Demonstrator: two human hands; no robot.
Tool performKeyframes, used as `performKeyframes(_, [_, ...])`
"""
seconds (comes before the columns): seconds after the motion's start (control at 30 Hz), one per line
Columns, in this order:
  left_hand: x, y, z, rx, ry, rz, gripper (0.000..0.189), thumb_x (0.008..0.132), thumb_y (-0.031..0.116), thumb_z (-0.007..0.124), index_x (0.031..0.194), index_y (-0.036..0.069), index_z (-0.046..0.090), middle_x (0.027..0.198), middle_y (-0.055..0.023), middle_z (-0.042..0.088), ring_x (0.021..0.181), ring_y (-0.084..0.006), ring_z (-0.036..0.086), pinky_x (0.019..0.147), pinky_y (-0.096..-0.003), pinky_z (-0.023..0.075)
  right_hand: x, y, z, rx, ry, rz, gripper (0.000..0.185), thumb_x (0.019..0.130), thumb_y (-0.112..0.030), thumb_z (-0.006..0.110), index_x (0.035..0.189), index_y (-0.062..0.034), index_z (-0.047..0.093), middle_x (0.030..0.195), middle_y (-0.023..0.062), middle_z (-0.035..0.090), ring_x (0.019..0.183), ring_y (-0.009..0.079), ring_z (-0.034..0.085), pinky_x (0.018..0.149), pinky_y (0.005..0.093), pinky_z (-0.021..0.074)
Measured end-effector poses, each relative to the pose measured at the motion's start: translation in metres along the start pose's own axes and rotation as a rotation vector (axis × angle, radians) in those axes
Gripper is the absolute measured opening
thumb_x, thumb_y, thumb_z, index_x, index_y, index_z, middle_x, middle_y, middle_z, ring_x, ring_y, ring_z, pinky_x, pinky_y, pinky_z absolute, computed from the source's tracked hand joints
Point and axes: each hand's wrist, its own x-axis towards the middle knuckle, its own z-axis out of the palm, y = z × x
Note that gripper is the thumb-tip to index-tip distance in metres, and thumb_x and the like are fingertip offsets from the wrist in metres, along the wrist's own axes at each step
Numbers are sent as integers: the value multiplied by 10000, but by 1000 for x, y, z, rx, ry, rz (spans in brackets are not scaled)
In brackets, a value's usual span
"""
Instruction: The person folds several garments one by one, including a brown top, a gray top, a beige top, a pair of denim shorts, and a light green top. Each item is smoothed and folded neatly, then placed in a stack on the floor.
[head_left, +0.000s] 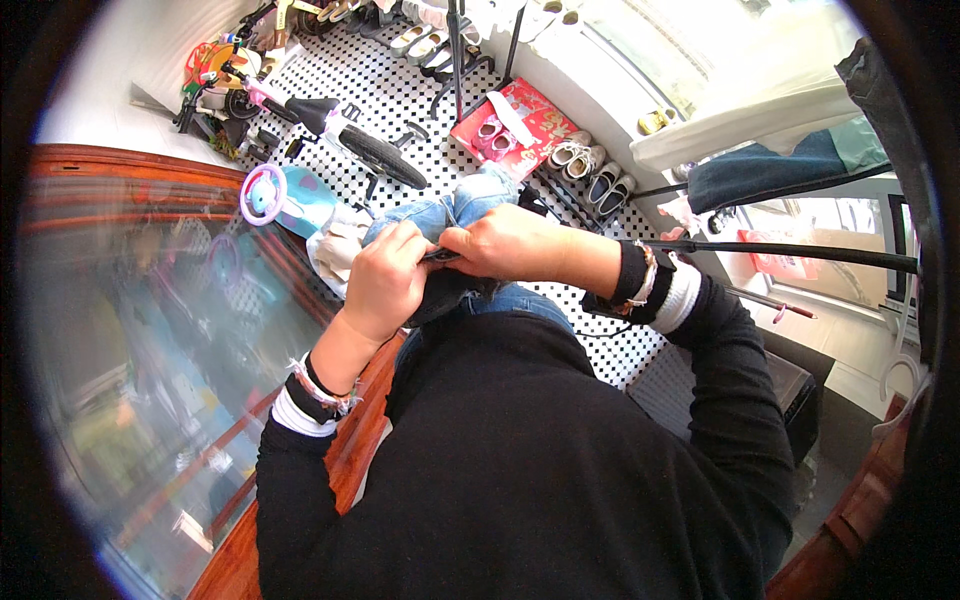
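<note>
My left hand (388, 276) and my right hand (501, 244) meet in front of my waist, thumbs close together. Between them they pinch the edge of a dark garment (448, 294), which hangs below the fingers. Most of its shape is hidden by the hands. Light blue denim (420, 216) shows just beyond my knuckles; whether I wear it or hold it is unclear. Left of it, a cream cloth (334, 259) lies against a turquoise ride-on toy (304, 196) with a lilac steering wheel (262, 195).
A child's bicycle (322, 120) stands ahead on the tiled floor (382, 82). A red box (517, 124) carries pink shoes (495, 136), with more shoes (576, 157) beside it. Black rack poles (787, 253) and hanging jeans (761, 172) are at right, a glass door (172, 315) at left.
</note>
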Motion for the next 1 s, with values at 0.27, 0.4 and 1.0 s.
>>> performKeyframes(0.27, [-4, 13, -12, -48, -100, -93, 196, 649, -60, 568, 841, -33, 596, 1075, -132, 565, 957, -315, 556, 785, -376, 463, 0, -6, 16, 174, 64, 18, 202, 728, -236, 630, 771, -50, 564, 559, 146, 569, 514, 337, 592, 495, 438, 486])
performKeyframes(0.4, [-4, 16, -11, -60, -53, -52, 158, 655, -58, 562, 808, -27, 589, 1065, -135, 562, 949, -314, 560, 775, -376, 467, -2, -6, 17, 237, 120, -33, 182, 721, -203, 642, 772, -45, 565, 560, 145, 564, 516, 335, 585, 492, 436, 475])
performKeyframes(1.0, [-28, -61, 0, -959, -464, -572, 104, 790, 40, 657, 827, 7, 565, 1024, -73, 634, 787, -61, 532, 679, -224, 438, -43, 19, 21, 117, -165, 97, 210, 723, -208, 697, 800, -66, 563, 749, 100, 595, 748, 322, 604, 671, 418, 478])
